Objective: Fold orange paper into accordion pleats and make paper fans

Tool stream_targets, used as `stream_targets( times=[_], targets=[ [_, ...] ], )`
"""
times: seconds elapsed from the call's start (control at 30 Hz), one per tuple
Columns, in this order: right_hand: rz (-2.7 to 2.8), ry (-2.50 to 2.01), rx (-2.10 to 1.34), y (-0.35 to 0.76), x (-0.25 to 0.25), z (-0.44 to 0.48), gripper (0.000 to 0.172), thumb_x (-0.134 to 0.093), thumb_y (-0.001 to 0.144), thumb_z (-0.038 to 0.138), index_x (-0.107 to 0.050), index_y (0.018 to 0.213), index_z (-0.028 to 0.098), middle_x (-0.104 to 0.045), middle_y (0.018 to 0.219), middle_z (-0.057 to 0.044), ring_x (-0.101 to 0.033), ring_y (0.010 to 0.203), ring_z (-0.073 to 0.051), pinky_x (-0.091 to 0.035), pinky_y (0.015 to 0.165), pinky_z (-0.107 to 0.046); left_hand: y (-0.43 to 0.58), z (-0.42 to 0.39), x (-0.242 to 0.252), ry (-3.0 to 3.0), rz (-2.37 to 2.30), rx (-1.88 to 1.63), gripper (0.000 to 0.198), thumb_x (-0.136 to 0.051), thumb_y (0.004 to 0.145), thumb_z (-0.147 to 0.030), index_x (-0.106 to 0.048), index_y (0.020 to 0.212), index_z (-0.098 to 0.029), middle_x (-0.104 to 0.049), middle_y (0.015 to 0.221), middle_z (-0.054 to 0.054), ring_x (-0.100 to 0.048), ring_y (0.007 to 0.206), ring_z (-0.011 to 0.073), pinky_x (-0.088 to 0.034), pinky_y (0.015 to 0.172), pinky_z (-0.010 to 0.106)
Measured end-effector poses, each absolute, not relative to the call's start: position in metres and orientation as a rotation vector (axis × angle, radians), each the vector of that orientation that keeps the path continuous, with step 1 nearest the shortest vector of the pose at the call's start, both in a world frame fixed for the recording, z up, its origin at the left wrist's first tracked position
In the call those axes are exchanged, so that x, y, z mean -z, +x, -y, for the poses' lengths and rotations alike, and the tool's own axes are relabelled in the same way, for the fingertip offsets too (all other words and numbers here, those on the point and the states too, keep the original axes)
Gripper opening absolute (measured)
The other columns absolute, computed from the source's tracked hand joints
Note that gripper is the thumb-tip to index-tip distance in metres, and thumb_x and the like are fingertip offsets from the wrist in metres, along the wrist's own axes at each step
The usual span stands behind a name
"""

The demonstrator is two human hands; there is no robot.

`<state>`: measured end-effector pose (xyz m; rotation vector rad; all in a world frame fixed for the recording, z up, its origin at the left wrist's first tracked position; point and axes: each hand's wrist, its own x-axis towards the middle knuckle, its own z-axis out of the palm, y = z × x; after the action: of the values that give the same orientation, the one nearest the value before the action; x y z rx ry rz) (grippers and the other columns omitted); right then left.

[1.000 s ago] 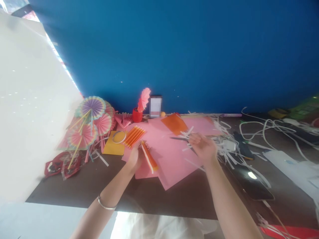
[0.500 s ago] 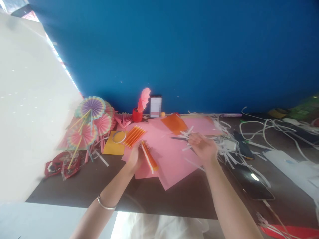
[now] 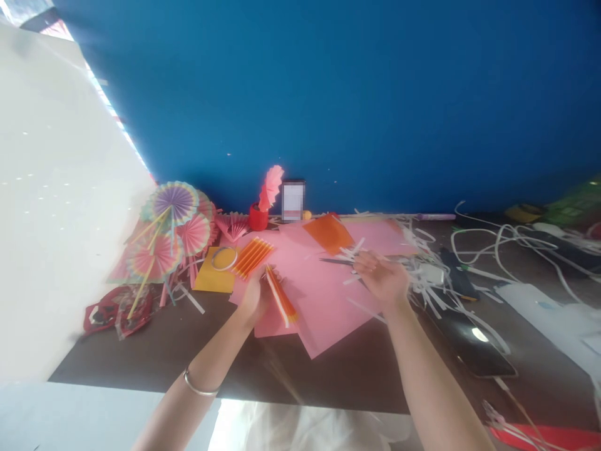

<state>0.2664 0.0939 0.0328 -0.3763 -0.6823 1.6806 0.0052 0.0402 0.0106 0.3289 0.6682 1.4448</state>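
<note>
My left hand (image 3: 257,291) is closed around a narrow folded strip of orange paper (image 3: 280,297) with a white edge, held at a slant above pink sheets (image 3: 323,307). Just beyond its fingers lies an orange accordion-pleated paper (image 3: 253,257). My right hand (image 3: 382,280) is turned palm up, its fingers loosely bent and nothing visible in the palm. Dark scissor blades (image 3: 335,260) point left from beside its fingertips; the handles are hidden. Farther back, a flat orange sheet (image 3: 328,233) rests on the pink paper.
Paper fans (image 3: 173,203) stand at the left by a yellow sheet (image 3: 213,279) with a tape ring (image 3: 224,258). A red pot (image 3: 258,217) stands near the blue wall. White paper scraps (image 3: 429,282), a phone (image 3: 479,344) and tangled cables (image 3: 502,241) lie at the right.
My right hand has shifted very slightly left. My left hand and the folded orange paper stay almost in the same place.
</note>
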Motion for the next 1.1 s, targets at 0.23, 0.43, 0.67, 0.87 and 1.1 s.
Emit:
stream_targets(
  times=[0.23,0.43,0.67,0.87,1.1],
  targets=[
    [0.689,-0.402,-1.661,0.2672,-0.0292,-0.0959,0.030,-0.064,0.057,0.011,-0.036,0.062,0.021,-0.026,0.060,0.005,-0.035,0.049,-0.008,-0.039,0.044,-0.022,0.0051,-0.0399,-0.0120,0.313,-0.676,-1.438,0.016,-0.063,0.074,-0.028,-0.060,0.077,-0.012,-0.056,0.065,0.001,-0.057,0.063,0.0123,-0.048,0.080,0.034],
    [0.728,-0.386,-1.685,0.2686,-0.0283,-0.0956,0.027,-0.066,0.063,0.021,-0.040,0.065,0.022,-0.034,0.061,0.004,-0.038,0.052,-0.010,-0.041,0.046,-0.025,0.0049,-0.0407,-0.0102,0.319,-0.662,-1.440,0.016,-0.063,0.074,-0.027,-0.060,0.077,-0.012,-0.055,0.065,0.001,-0.056,0.062,0.0121,-0.048,0.080,0.035],
    [0.773,-0.580,-1.547,0.2640,-0.0277,-0.0997,0.021,-0.075,0.060,0.023,-0.055,0.063,0.021,-0.045,0.064,0.003,-0.043,0.054,-0.009,-0.044,0.049,-0.024,0.0046,-0.0409,-0.0103,0.307,-0.675,-1.434,0.016,-0.064,0.074,-0.028,-0.060,0.077,-0.012,-0.055,0.065,0.001,-0.056,0.062,0.0118,-0.047,0.080,0.034],
    [0.779,-0.690,-1.489,0.2605,-0.0294,-0.1002,0.013,-0.074,0.063,0.023,-0.062,0.067,0.021,-0.057,0.069,0.002,-0.050,0.058,-0.009,-0.047,0.054,-0.025,0.0048,-0.0417,-0.0103,0.311,-0.682,-1.445,0.016,-0.063,0.075,-0.028,-0.061,0.075,-0.012,-0.056,0.064,0.001,-0.057,0.062,0.0121,-0.047,0.078,0.033],
    [0.729,-0.693,-1.518,0.2618,-0.0292,-0.1027,0.010,-0.072,0.063,0.020,-0.063,0.067,0.020,-0.059,0.068,0.002,-0.052,0.058,-0.008,-0.047,0.054,-0.023,0.0053,-0.0416,-0.0109,0.333,-0.685,-1.446,0.016,-0.062,0.075,-0.028,-0.061,0.076,-0.012,-0.056,0.064,0.001,-0.056,0.062,0.0122,-0.047,0.077,0.032]
  ],
)
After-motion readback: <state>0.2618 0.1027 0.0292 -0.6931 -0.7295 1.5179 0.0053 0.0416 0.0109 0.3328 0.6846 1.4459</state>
